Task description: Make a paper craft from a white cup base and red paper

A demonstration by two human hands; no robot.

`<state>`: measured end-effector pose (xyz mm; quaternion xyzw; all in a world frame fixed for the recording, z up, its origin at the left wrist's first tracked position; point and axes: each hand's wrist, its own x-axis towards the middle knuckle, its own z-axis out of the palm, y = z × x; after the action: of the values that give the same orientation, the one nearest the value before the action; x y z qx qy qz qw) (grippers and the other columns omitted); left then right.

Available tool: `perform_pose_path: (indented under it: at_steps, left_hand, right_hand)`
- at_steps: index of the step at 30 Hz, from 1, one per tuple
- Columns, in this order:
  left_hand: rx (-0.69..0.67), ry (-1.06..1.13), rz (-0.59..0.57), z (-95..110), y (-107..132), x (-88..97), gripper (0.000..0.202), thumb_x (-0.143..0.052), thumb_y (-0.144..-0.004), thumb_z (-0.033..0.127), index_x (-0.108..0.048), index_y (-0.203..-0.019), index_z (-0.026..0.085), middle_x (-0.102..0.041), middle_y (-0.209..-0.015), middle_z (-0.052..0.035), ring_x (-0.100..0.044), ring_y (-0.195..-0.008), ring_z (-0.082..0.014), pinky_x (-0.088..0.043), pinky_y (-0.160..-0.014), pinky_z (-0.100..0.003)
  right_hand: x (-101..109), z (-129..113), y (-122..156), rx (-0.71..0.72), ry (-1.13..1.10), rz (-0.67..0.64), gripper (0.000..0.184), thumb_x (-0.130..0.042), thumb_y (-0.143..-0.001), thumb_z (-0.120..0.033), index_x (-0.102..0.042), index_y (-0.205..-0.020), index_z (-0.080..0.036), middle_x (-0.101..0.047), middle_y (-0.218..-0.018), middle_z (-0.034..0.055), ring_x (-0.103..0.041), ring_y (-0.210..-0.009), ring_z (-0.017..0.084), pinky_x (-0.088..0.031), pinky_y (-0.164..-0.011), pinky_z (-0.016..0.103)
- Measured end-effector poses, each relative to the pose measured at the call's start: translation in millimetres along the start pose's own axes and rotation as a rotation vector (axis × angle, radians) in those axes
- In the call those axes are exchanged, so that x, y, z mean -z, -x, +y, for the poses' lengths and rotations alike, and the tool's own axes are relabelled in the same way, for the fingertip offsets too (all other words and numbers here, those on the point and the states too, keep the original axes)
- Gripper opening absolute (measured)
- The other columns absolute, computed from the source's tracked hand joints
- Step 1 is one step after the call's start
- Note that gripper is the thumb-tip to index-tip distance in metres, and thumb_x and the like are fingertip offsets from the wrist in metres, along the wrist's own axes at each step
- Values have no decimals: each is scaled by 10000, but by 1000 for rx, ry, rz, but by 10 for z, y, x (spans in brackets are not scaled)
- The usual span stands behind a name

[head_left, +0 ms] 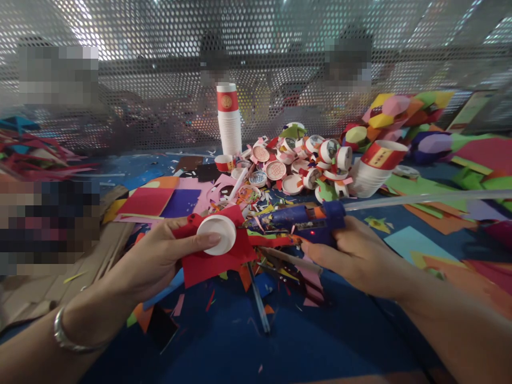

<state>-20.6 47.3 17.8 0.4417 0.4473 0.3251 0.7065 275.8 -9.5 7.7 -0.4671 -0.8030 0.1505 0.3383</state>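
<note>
Left hand [158, 253] in from near left, pinching white disc [226, 230] and red paper [214, 266] at centre, thumb on disc. Right hand [358, 258] from near right, closed round blue glue gun [335, 216], pointing left.

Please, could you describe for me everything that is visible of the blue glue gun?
The blue glue gun looks plastic, its front part marked or stained, with an orange patch towards the rear and a small red light glowing on its side. A long, translucent glue stick extends behind it to the picture's right edge. The right hand holds it roughly level, hiding its handle. Its front points towards the red paper; the tip is unclear.
</note>
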Motion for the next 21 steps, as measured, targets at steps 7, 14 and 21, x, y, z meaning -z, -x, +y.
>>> perform_pose_path:
  at_steps: [7,14,21]
  left_hand:
    - [22,57,28,15,-13,-25,311,-973,-655,235,-865,-943,192,-847,-890,-91,-799,-734,-189,-667,-735,-214]
    - [35,70,72,22,-14,-24,327,-960,-676,244,-861,-981,181,-846,-934,-108,-808,-760,-219,-680,-749,-252]
    - [67,70,102,47,-21,-58,364,-990,-613,258,-865,-944,176,-846,-914,-105,-805,-755,-225,-677,-717,-242]
  right_hand:
    - [-9,-24,-11,-3,4,-17,270,-529,-949,-260,-766,-1076,-239,-806,-1027,34,-743,-890,219,-588,-746,302]
    - [3,-37,-5,1,-24,-28,234,-526,-927,-221,-750,-988,-245,-773,-854,-12,-696,-737,173,-550,-672,274]
    - [-5,-67,-12,-35,-27,-23,230,-515,-916,-214,-738,-896,-268,-705,-713,-33,-643,-644,166,-507,-607,280]
